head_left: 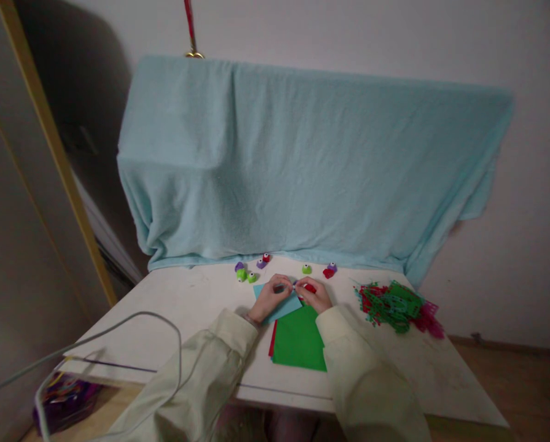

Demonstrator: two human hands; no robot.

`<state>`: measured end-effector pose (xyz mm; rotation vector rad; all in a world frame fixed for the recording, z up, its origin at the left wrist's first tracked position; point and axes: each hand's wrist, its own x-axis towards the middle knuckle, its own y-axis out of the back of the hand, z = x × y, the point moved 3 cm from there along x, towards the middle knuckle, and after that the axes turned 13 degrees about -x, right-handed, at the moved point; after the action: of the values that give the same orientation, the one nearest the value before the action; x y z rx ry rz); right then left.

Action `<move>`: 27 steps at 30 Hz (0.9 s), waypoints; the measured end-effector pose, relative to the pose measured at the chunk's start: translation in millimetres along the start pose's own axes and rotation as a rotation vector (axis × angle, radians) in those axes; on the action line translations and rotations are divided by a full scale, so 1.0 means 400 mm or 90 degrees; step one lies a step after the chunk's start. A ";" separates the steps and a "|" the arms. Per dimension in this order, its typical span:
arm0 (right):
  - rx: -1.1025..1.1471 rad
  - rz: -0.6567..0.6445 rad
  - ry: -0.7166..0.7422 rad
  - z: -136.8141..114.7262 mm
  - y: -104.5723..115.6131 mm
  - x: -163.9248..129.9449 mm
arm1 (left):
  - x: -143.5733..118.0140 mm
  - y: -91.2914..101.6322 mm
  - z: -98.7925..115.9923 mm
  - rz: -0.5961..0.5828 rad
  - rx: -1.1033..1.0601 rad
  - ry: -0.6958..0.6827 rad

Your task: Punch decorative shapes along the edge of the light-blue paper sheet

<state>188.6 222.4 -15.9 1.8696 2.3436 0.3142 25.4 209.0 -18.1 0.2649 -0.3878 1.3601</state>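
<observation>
My left hand and my right hand meet above the table, fingertips pinched together on something small between them. That piece looks whitish and dark but is too small to make out. A bit of red shows at my right fingers. Beneath my hands lies a light blue sheet. In front of it sits a green sheet, with a red sheet peeking out at its left edge. Just beyond my hands are a small green piece with an eye and a red and purple pair.
Further small eyed pieces stand at the back left of the white table. A heap of green, red and pink plastic frames lies on the right. A pale blue cloth hangs behind. A cable crosses the left front.
</observation>
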 end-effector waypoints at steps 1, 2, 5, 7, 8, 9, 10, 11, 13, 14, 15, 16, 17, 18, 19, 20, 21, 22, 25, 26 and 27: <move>0.005 -0.007 -0.004 0.000 -0.001 -0.001 | 0.000 0.001 -0.003 0.002 0.002 -0.001; 0.010 -0.016 -0.007 0.000 -0.003 -0.001 | 0.001 0.002 -0.006 0.003 0.005 0.000; 0.017 -0.038 -0.010 0.001 -0.007 -0.002 | 0.002 0.002 -0.009 0.000 0.014 0.004; 0.009 -0.039 -0.004 0.001 -0.007 -0.001 | 0.001 0.001 -0.006 -0.003 0.016 0.002; 0.003 -0.034 -0.002 0.001 -0.006 -0.001 | 0.001 0.000 -0.004 -0.004 0.016 0.002; -0.003 -0.027 -0.001 0.001 -0.006 -0.001 | 0.001 -0.001 -0.002 -0.006 0.016 0.003; -0.007 -0.021 -0.001 0.002 -0.005 0.000 | 0.000 -0.002 0.001 -0.006 0.017 0.003; -0.010 -0.017 -0.002 0.002 -0.005 0.000 | 0.000 -0.003 0.004 -0.007 0.015 0.003; -0.012 -0.013 -0.002 0.002 -0.004 0.000 | -0.001 -0.004 0.009 -0.006 0.011 0.001; -0.012 -0.012 0.000 0.002 -0.004 0.000 | -0.001 -0.005 0.011 -0.004 0.010 -0.001; -0.014 -0.010 0.002 0.003 -0.003 0.001 | -0.001 -0.005 0.012 -0.004 0.010 0.000; -0.015 -0.008 0.002 0.004 -0.002 0.001 | 0.000 -0.005 0.013 -0.004 0.011 0.002; -0.017 -0.006 0.001 0.006 -0.002 0.002 | 0.000 -0.004 0.013 -0.005 0.011 0.004; -0.020 -0.005 0.000 0.007 -0.001 0.003 | 0.001 -0.004 0.013 -0.005 0.011 0.006; -0.021 -0.004 -0.002 0.009 -0.001 0.003 | 0.001 -0.003 0.013 -0.004 0.010 0.007; -0.022 -0.004 -0.003 0.010 -0.001 0.004 | 0.002 -0.002 0.013 -0.002 0.007 0.006; -0.021 -0.005 -0.004 0.011 -0.001 0.004 | 0.003 0.000 0.013 0.001 0.004 0.005; -0.020 -0.007 -0.005 0.012 -0.001 0.005 | 0.004 0.001 0.013 0.004 0.002 0.006; -0.012 -0.016 -0.010 0.013 -0.003 0.004 | 0.005 0.005 0.013 0.020 0.007 0.021; -0.009 -0.018 -0.011 0.013 -0.004 0.004 | 0.005 0.006 0.014 0.028 0.011 0.027; -0.007 -0.017 -0.012 0.014 -0.004 0.004 | 0.004 0.007 0.015 0.034 0.015 0.031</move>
<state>188.0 223.9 -21.5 1.8274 2.3481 0.3044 22.1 208.7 -12.1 0.2416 -0.3407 1.4215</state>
